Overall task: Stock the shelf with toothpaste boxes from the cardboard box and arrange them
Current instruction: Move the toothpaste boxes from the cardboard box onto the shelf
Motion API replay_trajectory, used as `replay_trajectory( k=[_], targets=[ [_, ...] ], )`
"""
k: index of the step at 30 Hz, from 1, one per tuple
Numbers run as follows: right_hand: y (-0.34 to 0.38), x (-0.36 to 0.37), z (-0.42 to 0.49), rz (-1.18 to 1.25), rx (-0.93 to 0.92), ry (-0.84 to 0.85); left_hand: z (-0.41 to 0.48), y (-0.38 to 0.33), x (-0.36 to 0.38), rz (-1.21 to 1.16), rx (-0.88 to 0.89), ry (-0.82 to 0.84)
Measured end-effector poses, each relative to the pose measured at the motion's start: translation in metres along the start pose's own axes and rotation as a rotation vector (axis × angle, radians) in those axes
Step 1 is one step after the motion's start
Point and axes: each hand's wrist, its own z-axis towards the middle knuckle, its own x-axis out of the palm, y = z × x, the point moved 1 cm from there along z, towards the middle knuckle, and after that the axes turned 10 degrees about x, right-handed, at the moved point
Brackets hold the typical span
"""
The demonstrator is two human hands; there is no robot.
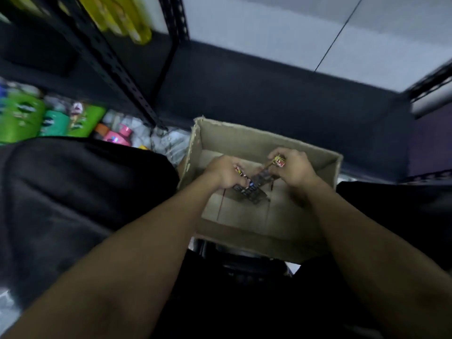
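Note:
An open cardboard box [266, 140] stands on the floor between my knees. Both my hands are down inside it. My left hand [223, 173] grips the end of a dark toothpaste box [247, 190] that lies slanted over the bottom. My right hand [294, 168] grips another dark toothpaste box [265, 172] by its red and yellow end, tilted up toward the right. The two boxes cross each other in the middle. The picture is blurred, so their print is unreadable.
A black metal shelf upright [117, 69] rises at the left, with yellow bottles [122, 18] on a higher level. Green pouches [24, 116] and a pink bottle [119, 137] sit low at the left. My dark-clothed knees flank the box. A dark shelf board [269, 94] lies beyond it.

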Motion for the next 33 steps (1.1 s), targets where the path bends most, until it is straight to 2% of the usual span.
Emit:
replay_trajectory(
  k=[4,10,18,24,29,33],
  targets=[
    [0.023,-0.074,-0.041,-0.063,-0.072,-0.052,-0.019,-0.069,-0.037,0.175,0.193,0.067],
    [0.065,-0.188,-0.123,-0.011,-0.210,-0.219,-0.077,-0.176,-0.084,0.575,0.545,0.065],
    [0.112,-0.305,-0.236,0.139,-0.398,-0.506,-0.176,-0.294,-0.144,0.830,0.859,-0.112],
    [0.130,-0.366,-0.291,0.295,-0.529,-0.682,-0.242,-0.355,-0.181,0.764,1.010,-0.254],
    [0.129,-0.421,-0.296,0.485,-0.598,-0.852,-0.268,-0.389,-0.212,0.577,1.131,-0.415],
    [0.129,-0.460,-0.281,0.497,-0.576,-1.077,-0.260,-0.410,-0.236,0.460,1.173,-0.566]
  ],
)
